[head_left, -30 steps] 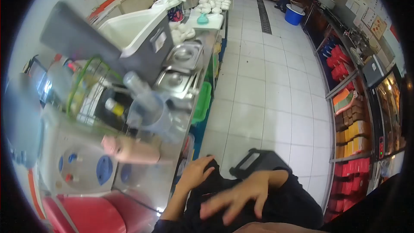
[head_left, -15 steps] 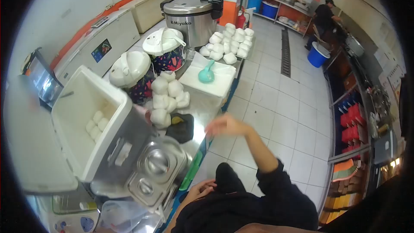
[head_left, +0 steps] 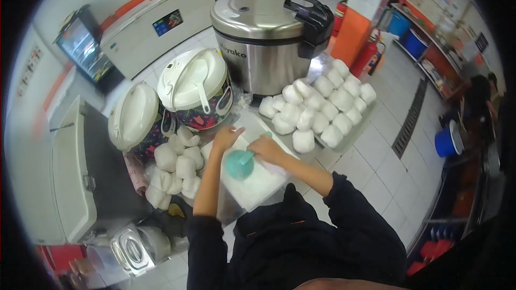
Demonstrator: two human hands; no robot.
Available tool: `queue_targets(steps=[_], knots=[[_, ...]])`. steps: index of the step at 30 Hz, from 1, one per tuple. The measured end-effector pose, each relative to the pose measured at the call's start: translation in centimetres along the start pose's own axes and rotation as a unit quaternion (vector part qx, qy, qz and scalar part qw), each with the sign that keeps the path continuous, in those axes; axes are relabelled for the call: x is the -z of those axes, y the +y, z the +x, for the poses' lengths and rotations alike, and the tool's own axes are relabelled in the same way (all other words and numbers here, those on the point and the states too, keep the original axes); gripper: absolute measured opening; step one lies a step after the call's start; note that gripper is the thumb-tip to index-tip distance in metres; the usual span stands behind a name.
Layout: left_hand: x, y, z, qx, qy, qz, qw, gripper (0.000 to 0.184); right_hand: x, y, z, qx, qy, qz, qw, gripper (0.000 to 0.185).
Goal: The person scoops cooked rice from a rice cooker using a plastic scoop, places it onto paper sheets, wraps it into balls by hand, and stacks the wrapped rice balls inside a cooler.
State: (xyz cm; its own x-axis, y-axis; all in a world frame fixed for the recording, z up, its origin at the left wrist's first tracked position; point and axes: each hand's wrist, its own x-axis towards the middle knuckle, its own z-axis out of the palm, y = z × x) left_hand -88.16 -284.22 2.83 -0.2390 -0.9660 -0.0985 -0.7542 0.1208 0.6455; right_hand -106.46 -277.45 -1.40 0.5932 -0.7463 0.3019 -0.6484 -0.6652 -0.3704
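Note:
A round teal scoop lies on a stack of white paper sheets at the table's edge. My right hand is closed over its handle, the tip of which shows beyond the fingers. My left hand is over the left side of the sheets, thumb apart from the fingers, with nothing seen in it. To the left sits a pile of white wrapped bundles. On the right, a tray carries several rows of similar white bundles.
Behind the sheets stand a large steel rice cooker and two flowered rice cookers, one with a white paddle on its lid. A grey cooler and steel lidded pans flank the left. A person stands far right.
My view has moved closer to the paper stack. Both hands have come forward over it, and the right hand has taken hold of the teal scoop's handle.

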Motion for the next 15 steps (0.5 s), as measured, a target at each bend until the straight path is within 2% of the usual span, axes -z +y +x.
queue_targets(steps=[2, 5, 6, 8, 10, 11, 12, 13, 14, 15], knots=[[-1.7, 0.8, 5.5, 0.04, -0.211, 0.097, 0.972, 0.049, 0.9, -0.1, -0.6, 0.067, 0.069, 0.006, 0.995, 0.032], [-1.0, 2.0, 5.5, 0.039, -0.275, -0.028, 0.96, 0.047, 4.8, -0.4, -1.7, 0.091, 0.134, 0.081, 0.983, 0.026], [-0.8, 1.7, 4.6, 0.047, -0.228, -0.146, 0.961, 0.045, 6.5, 0.0, -2.2, 0.094, 0.141, 0.097, 0.981, 0.027], [-0.4, -0.7, 1.0, 0.061, -0.114, -0.376, 0.918, 0.041, 10.3, 1.6, -4.1, 0.1, 0.151, 0.127, 0.975, 0.029], [-0.6, -3.4, -3.2, 0.136, 0.01, -0.38, 0.915, 0.033, 13.9, 3.2, -5.7, 0.015, 0.193, 0.318, 0.928, 0.034], [-0.8, -4.3, -5.2, 0.168, 0.024, -0.391, 0.905, 0.031, 12.8, 6.3, -7.3, -0.035, 0.27, 0.199, 0.941, 0.032], [-1.0, -5.0, -7.1, 0.199, 0.036, -0.399, 0.894, 0.029, 11.5, 10.1, -9.5, -0.1, 0.344, 0.241, 0.902, 0.027], [-1.0, -5.5, -8.7, 0.23, 0.046, -0.406, 0.883, 0.028, 10.1, 14.0, -11.6, -0.155, 0.419, 0.286, 0.848, 0.027], [-1.3, -5.9, -9.9, 0.249, 0.04, -0.386, 0.888, 0.027, 9.9, 16.5, -12.9, -0.219, 0.469, 0.477, 0.711, 0.031], [-1.6, -6.3, -10.6, 0.265, 0.033, -0.366, 0.891, 0.026, 14.4, 13.5, -10.5, -0.207, 0.446, 0.431, 0.756, 0.023]])
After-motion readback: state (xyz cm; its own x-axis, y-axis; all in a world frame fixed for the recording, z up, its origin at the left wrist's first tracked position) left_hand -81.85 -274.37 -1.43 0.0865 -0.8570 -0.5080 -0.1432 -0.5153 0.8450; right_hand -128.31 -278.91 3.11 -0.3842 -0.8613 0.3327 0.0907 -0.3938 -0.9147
